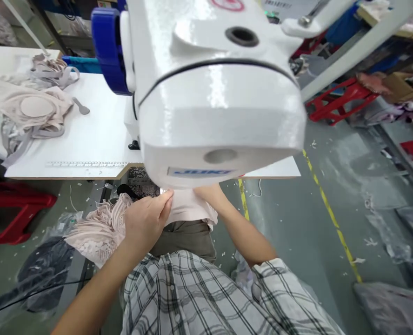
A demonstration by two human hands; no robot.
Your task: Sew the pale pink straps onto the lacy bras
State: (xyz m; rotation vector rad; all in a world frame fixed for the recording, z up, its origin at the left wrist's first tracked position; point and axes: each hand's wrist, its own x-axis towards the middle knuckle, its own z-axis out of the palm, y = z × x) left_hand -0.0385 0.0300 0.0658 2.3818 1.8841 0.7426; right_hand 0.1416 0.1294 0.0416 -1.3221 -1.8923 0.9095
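Fabric (185, 208) below machine (220, 111) is pinched by left hand (144, 217), perhaps for flatness; whether right hand (208, 192) grips, I cannot tell.

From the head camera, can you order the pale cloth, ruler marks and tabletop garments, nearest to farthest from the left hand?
From the left hand:
1. Pale cloth: at its fingertips, rightward.
2. Ruler marks: left, along the near edge of the table.
3. Garments: farther left and back.

In front of you stands the sewing machine (223, 109), the fabric (187, 207) below its near end, between your left hand (146, 216) and right hand (208, 191). Garments (35, 109) lie on the table (100, 135) to your left, a stool (21, 200) below its near edge.
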